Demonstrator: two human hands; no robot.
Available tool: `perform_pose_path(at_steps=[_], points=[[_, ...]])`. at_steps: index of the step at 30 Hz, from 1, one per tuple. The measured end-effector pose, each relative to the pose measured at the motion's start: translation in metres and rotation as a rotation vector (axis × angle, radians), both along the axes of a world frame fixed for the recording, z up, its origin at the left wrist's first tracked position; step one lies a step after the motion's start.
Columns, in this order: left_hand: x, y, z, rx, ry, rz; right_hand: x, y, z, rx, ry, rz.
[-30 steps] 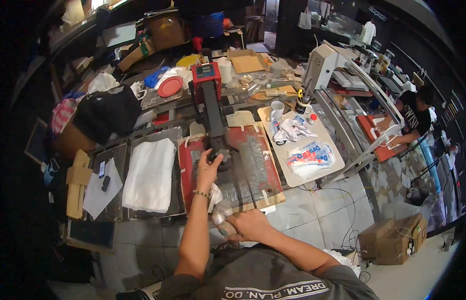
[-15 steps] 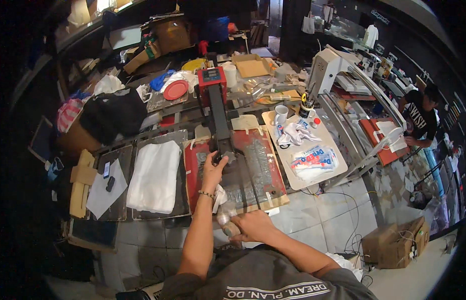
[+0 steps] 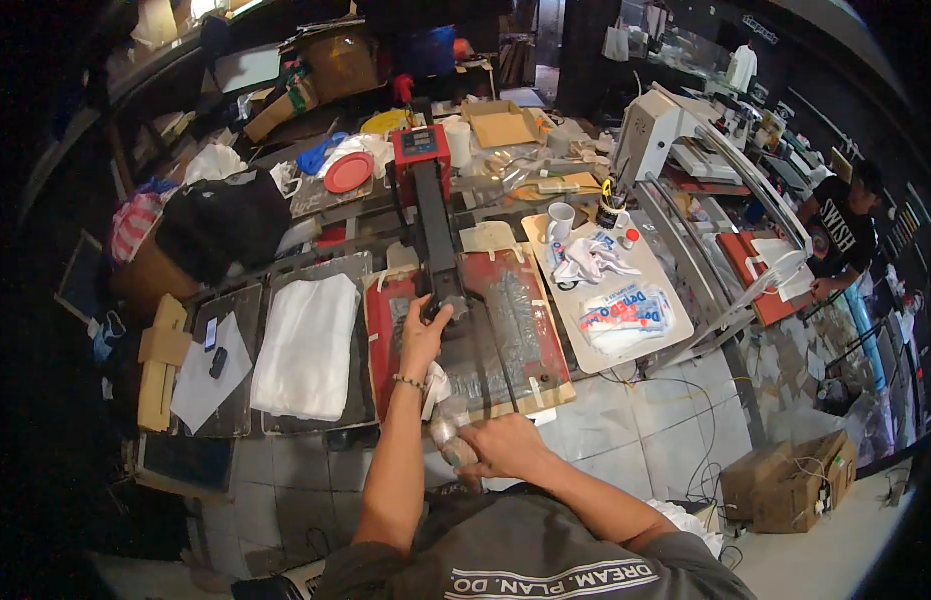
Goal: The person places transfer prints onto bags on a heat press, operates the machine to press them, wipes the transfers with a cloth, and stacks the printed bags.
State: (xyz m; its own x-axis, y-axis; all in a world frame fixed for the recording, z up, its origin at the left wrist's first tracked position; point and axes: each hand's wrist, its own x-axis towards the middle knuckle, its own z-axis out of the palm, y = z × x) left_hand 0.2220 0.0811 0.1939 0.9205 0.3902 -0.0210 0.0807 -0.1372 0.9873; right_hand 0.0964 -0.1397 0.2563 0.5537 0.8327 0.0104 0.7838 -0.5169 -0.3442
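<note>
A heat press (image 3: pixel 441 235) with a red control box and a black arm stands in front of me. My left hand (image 3: pixel 423 335) reaches over its middle, the fingers and thumb curled around a dark knob (image 3: pixel 446 308) under the arm. Toward me juts the press handle (image 3: pixel 446 432), wrapped in pale tape. My right hand (image 3: pixel 508 447) is at its near end, fingers bent around it, partly hidden. Beneath lies a red board (image 3: pixel 548 345) with grey tape patches. A whitish cloth (image 3: pixel 437 385) hangs beside my left wrist.
Folded white fabric (image 3: pixel 304 350) lies on a dark board to the left, beside a phone (image 3: pixel 212 333) on paper. To the right, a pale board (image 3: pixel 658 355) carries a mug (image 3: pixel 560 221), cloth and a plastic package. Another person (image 3: pixel 846 230) works at a second press (image 3: pixel 651 140).
Both hands stay at the knob and handle with hardly any movement. The view has shifted slightly. The other person's arm at the right has moved a little.
</note>
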Motion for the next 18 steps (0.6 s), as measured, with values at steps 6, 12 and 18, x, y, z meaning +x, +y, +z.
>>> perform_pose_path(at_steps=[6, 12, 18], points=[[-0.001, -0.004, 0.004, -0.032, 0.031, 0.002, 0.000, -0.001, -0.004, -0.027, 0.014, -0.005], [0.000, -0.001, 0.006, -0.045, 0.047, -0.014, 0.000, 0.001, 0.001, -0.007, 0.011, 0.004], [0.007, -0.008, 0.018, -0.082, 0.078, -0.042, 0.002, -0.004, 0.020, -0.107, 0.093, 0.012]])
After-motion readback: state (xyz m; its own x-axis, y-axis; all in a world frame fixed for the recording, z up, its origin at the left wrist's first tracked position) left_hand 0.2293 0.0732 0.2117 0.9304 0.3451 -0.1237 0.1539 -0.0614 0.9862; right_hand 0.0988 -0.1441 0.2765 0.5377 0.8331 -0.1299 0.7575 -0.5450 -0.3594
